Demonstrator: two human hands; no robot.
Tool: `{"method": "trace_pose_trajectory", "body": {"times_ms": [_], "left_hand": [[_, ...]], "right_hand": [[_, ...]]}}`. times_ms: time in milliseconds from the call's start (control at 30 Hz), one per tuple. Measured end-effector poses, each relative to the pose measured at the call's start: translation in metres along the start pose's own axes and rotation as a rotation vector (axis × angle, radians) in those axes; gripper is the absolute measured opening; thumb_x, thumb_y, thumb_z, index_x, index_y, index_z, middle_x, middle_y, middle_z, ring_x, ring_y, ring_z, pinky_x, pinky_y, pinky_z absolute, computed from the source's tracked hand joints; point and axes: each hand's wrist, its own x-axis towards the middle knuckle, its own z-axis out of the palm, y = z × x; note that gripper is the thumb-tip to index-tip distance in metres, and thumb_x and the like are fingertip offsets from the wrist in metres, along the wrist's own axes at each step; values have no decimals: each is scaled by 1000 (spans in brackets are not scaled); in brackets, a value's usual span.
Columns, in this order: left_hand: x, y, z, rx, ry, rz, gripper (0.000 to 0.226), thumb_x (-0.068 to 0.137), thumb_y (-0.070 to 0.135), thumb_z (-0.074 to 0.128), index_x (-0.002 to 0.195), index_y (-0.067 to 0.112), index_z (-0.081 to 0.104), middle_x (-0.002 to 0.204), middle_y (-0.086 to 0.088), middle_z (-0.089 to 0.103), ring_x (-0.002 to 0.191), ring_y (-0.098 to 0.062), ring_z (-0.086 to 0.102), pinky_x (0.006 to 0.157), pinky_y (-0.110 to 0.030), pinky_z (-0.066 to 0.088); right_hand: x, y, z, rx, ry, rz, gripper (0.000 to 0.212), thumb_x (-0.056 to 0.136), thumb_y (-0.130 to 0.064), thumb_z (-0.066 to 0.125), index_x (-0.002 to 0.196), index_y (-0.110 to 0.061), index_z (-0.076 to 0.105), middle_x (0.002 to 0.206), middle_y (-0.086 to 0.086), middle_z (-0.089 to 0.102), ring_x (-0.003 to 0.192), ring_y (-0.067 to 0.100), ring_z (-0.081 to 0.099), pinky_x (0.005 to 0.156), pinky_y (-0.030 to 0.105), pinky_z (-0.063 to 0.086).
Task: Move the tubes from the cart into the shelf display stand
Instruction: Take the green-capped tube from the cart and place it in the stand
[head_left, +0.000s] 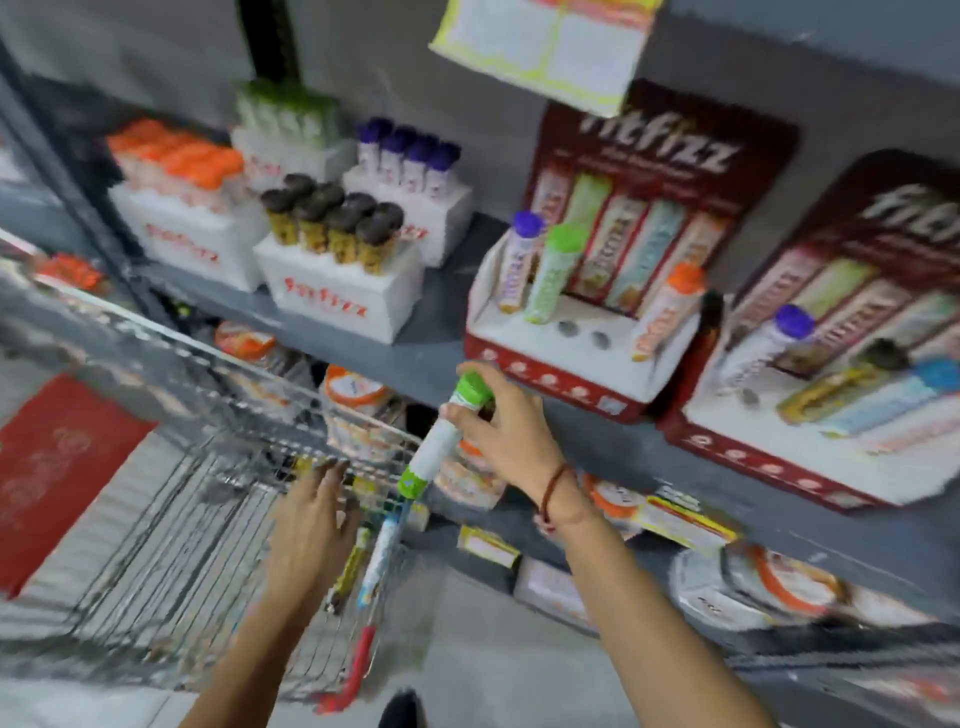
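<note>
Cart (171, 519): wire basket at lower left, below the front edge of the shelf (447, 374); red handle end near the bottom.
Left hand (311, 525): down inside the cart's right end, fingers spread wide, holding nothing; fingertips near the cart's far rim.
Tubes in cart (378, 558): at least two lying along the cart's right side wall, just right of the left hand's fingers; long axes running from near rim toward far rim; one yellowish, one white with a blue band; blurred, exact count unclear.
Held tube (441, 439): green-capped, white-bodied, lifted above the cart's right end and in front of the shelf's front edge; long axis tilted, cap up and to the right, base down and to the left.
Right hand (506, 423): closed around the held tube just under its cap, thumb on the near side, fingers wrapped behind; bead cord on the wrist.
Display stand (576, 332): red-and-white, on the shelf above and right of the right hand; already holding purple-, green- and orange-capped tubes upright; two open round holes showing in its white deck between the green and orange tubes.
Key relation: open holes lying up and to the right of the held tube's cap; right hand clearly nearer than left; base end pointing away from the holes, so tube likely needs raising and righting before going in.
Second stand (831, 395): far right along the same shelf, partly filled.
</note>
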Motion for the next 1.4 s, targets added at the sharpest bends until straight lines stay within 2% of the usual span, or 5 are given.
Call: {"method": "trace_pose_trajectory", "body": {"times_ms": [300,667,1067,1200,1400], "left_hand": [[65,155,31,-73,-92,520,50,83,32,37,120,1,53,121,-21,59,108,-38,57,85,-47,51],[56,164,61,108,-193,662,60,93,48,22,133,10,44,139,-11,49,130,-26,43,108,-40,20],[54,167,62,61,-180,651,64,91,52,20,130,9,48,137,-12,51,130,-27,43,109,-44,24],[48,189,65,-15,-160,787,52,89,38,32,123,7,54,131,-13,57,122,-28,52,103,-46,36],[41,236,89,-48,-260,904,48,93,35,46,135,11,41,145,-10,41,135,-24,34,111,-42,26]], "right_hand": [[-32,25,-143,-78,241,-10,41,84,-18,68,122,-11,55,118,10,62,104,19,57,73,11,34],[-48,40,-189,-176,397,22,34,80,-22,72,111,-13,61,88,-11,52,67,-8,42,60,-16,24],[-46,46,-215,-200,386,182,38,75,-27,77,109,-15,64,101,3,62,105,35,58,89,42,52],[-55,46,-234,-66,337,232,38,76,-12,75,112,-12,63,93,6,63,80,31,66,40,16,49],[-60,47,-261,-175,315,280,39,71,0,67,109,-6,64,91,6,61,64,14,64,53,20,55]]}}
